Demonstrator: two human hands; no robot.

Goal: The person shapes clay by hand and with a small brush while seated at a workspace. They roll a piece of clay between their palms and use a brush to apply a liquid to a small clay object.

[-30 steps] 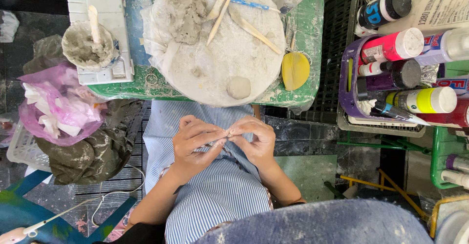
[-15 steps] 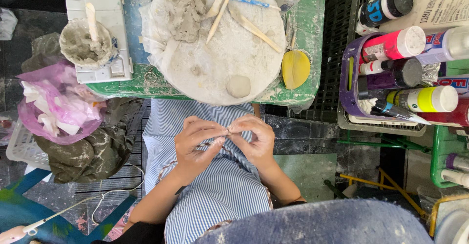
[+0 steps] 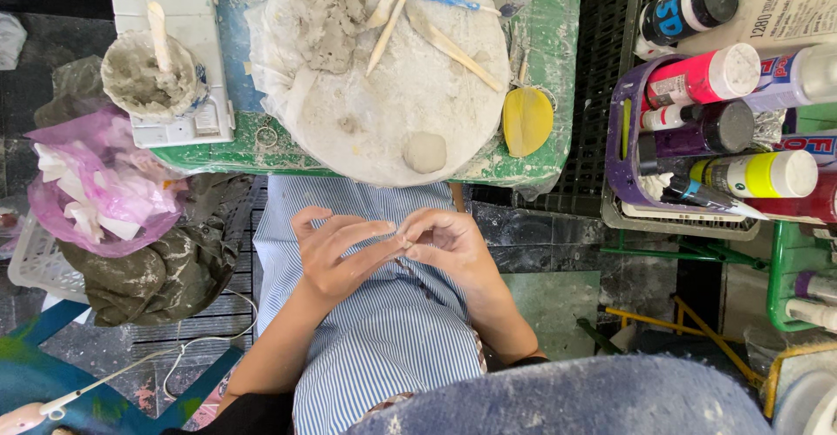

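Observation:
My left hand (image 3: 336, 252) and my right hand (image 3: 449, 243) meet over my lap, above a blue-striped apron (image 3: 384, 348). Their fingertips pinch a small pale piece (image 3: 403, 241), too small to identify. The left fingers stretch out towards it and the right fingers curl around it. On the table ahead lies a round white cloth-covered board (image 3: 392, 95). It carries a grey clay lump (image 3: 327, 21), a small clay ball (image 3: 425, 152) and wooden modelling sticks (image 3: 392, 3).
A clay-smeared cup with a stick (image 3: 144, 73) stands on a white tray at the left, and a yellow scraper (image 3: 527, 121) lies right of the board. Paint bottles (image 3: 715, 130) fill crates at the right. A pink plastic bag (image 3: 96, 182) and grey cloth hang at the left.
Both hands stay together over the lap. The left fingers have stretched out a little against the right fingertips.

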